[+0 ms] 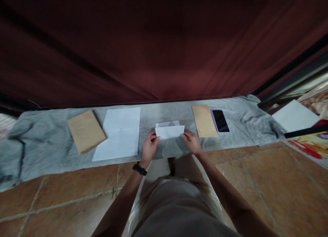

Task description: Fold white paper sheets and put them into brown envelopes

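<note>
A folded white sheet of paper (169,130) lies on a grey cloth (164,110) in front of me. My left hand (149,146) pinches its left edge; a black watch sits on that wrist. My right hand (191,142) pinches its right edge. The sheet's upper flap shows just behind the folded front part. Both hands rest low, at the cloth's near edge.
A flat stack of white paper (120,132) and a brown envelope pile (85,131) lie to the left. A brown envelope (204,120) and a black phone (220,120) lie to the right. A dark red curtain hangs behind. Tiled floor lies below.
</note>
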A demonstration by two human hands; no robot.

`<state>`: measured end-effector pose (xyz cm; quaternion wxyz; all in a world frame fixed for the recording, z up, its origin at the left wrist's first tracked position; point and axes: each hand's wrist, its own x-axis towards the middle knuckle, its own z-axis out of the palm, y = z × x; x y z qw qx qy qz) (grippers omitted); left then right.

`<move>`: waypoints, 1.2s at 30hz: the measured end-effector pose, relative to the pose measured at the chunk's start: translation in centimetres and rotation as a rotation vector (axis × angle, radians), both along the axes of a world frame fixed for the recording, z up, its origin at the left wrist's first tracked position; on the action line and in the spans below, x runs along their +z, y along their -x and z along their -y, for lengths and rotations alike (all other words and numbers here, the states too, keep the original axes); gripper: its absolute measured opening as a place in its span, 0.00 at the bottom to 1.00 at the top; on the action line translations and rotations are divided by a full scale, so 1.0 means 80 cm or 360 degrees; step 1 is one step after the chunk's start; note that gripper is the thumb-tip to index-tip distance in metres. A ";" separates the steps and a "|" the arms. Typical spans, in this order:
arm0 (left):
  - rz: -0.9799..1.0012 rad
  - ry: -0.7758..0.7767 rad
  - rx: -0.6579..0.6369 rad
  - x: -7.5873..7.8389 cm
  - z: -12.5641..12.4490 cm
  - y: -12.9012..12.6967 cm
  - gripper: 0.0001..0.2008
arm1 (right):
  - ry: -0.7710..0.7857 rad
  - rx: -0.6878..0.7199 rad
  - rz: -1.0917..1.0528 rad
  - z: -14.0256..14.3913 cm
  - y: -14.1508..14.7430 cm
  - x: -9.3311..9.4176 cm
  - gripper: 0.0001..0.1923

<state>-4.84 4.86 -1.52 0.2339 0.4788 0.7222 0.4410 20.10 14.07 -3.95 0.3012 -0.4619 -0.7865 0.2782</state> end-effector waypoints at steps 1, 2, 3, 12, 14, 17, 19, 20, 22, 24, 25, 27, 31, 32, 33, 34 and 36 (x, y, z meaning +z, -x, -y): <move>-0.0009 -0.0002 0.0019 0.001 -0.002 -0.001 0.13 | 0.0006 -0.0022 -0.0013 -0.001 0.002 0.000 0.18; -0.0023 0.0002 0.0040 0.002 -0.003 -0.002 0.14 | 0.0013 -0.0043 -0.0020 -0.001 0.003 0.000 0.18; -0.0039 0.0009 0.0064 0.002 -0.005 -0.003 0.14 | 0.0022 -0.0058 -0.0019 -0.002 0.005 0.000 0.18; -0.0153 0.0135 0.0161 0.010 -0.016 -0.009 0.16 | 0.0039 -0.0294 0.0291 -0.001 0.030 0.016 0.19; -0.0235 0.0282 0.0164 0.015 -0.019 -0.010 0.12 | 0.0091 -0.0350 0.0470 -0.001 0.036 0.024 0.19; -0.0328 0.0471 0.0174 0.024 -0.027 -0.012 0.10 | 0.0161 -0.0406 0.0657 -0.001 0.043 0.035 0.18; -0.0364 0.0538 0.0189 0.028 -0.032 -0.013 0.11 | 0.0185 -0.0439 0.0710 -0.002 0.047 0.041 0.17; -0.0382 0.0567 0.0193 0.029 -0.034 -0.014 0.11 | 0.0196 -0.0454 0.0738 -0.002 0.048 0.043 0.17; -0.0414 0.0614 0.0195 0.031 -0.038 -0.015 0.11 | 0.0221 -0.0486 0.0804 -0.002 0.052 0.046 0.17; -0.0437 0.0645 0.0198 0.031 -0.039 -0.016 0.12 | 0.0237 -0.0507 0.0847 -0.003 0.055 0.048 0.17; -0.0446 0.0654 0.0203 0.031 -0.040 -0.016 0.13 | 0.0240 -0.0513 0.0853 -0.003 0.056 0.049 0.17; -0.0463 0.0663 0.0208 0.030 -0.040 -0.016 0.14 | 0.0247 -0.0522 0.0861 -0.004 0.058 0.050 0.17; -0.0459 0.0646 0.0213 0.025 -0.039 -0.016 0.16 | 0.0257 -0.0517 0.0867 -0.005 0.058 0.052 0.16; -0.0450 0.0627 0.0212 0.024 -0.039 -0.016 0.16 | 0.0256 -0.0509 0.0861 -0.005 0.057 0.052 0.16; -0.0435 0.0599 0.0208 0.023 -0.038 -0.015 0.17 | 0.0253 -0.0498 0.0851 -0.005 0.056 0.052 0.16; -0.0413 0.0564 0.0202 0.021 -0.037 -0.014 0.17 | 0.0252 -0.0484 0.0842 -0.004 0.054 0.051 0.16; -0.0357 0.0494 0.0185 0.018 -0.034 -0.012 0.17 | 0.0253 -0.0449 0.0824 -0.004 0.051 0.049 0.15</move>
